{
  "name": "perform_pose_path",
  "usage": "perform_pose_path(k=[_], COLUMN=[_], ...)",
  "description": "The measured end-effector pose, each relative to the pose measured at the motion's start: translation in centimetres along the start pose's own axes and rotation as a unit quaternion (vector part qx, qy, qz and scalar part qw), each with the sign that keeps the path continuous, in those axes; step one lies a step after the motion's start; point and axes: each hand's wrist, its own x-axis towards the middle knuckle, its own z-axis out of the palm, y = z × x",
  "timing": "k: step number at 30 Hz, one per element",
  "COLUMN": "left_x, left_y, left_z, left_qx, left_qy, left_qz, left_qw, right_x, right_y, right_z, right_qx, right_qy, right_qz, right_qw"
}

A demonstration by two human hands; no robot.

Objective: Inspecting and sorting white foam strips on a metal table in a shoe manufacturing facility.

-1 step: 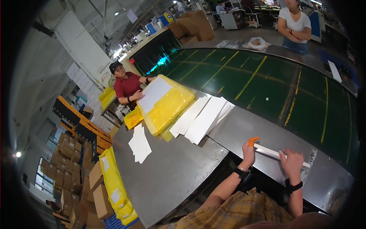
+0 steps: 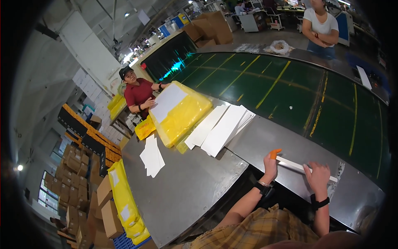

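Observation:
At the steel table's near edge, my left hand (image 2: 270, 167) is closed at the left end of a narrow white strip (image 2: 293, 165); an orange cover sits on one fingertip. My right hand (image 2: 319, 178) grips the same strip toward its right end, thumb on the near side. Whether it is one piece or a thin stack seen edge-on, I cannot tell. Left of my hands lie loose white sheets (image 2: 224, 130), fanned out beside a yellow plastic-wrapped bundle (image 2: 188, 118). Farther left rests a smaller group of white cards (image 2: 152, 157).
A green conveyor belt (image 2: 282, 89) with yellow lines runs beyond the steel table (image 2: 186, 189). At the far left a person in red (image 2: 139, 93) touches the yellow bundle. Another person (image 2: 320, 28) stands across the belt, arms folded. Yellow packages (image 2: 126, 203) and cartons (image 2: 111, 220) stand at lower left.

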Motion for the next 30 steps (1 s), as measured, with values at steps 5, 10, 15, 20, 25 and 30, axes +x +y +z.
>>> perform_pose_path(k=[5, 10, 15, 20, 25, 30], left_x=[0.0, 0.1, 0.7, 0.0, -0.1, 0.1], left_y=[-0.1, 3.5, 8.9, 11.0, 8.0, 6.8], left_z=[-0.1, 1.2, 5.2, 10.8, 11.9, 11.7], left_qx=[-0.037, 0.1, 0.362, 0.491, 0.593, 0.582], left_qy=[0.013, 0.03, 0.029, -0.244, -0.314, -0.332], left_qz=[-0.012, 0.014, 0.279, 0.44, 0.269, 0.205], left_qw=[0.999, 0.994, 0.889, 0.711, 0.691, 0.714], right_x=[0.2, 0.2, 0.2, 0.7, 1.1, 1.4], right_y=[-0.6, 0.7, 0.9, 1.0, 0.9, 1.2], right_z=[-2.1, -0.2, 0.0, 0.0, 0.1, 0.2], right_qx=[0.03, -0.023, -0.039, -0.035, -0.042, -0.054], right_qy=[-0.036, -0.071, -0.065, -0.06, -0.073, -0.069], right_qz=[-0.082, -0.019, -0.038, -0.034, -0.028, -0.027], right_qw=[0.996, 0.997, 0.996, 0.997, 0.996, 0.996])
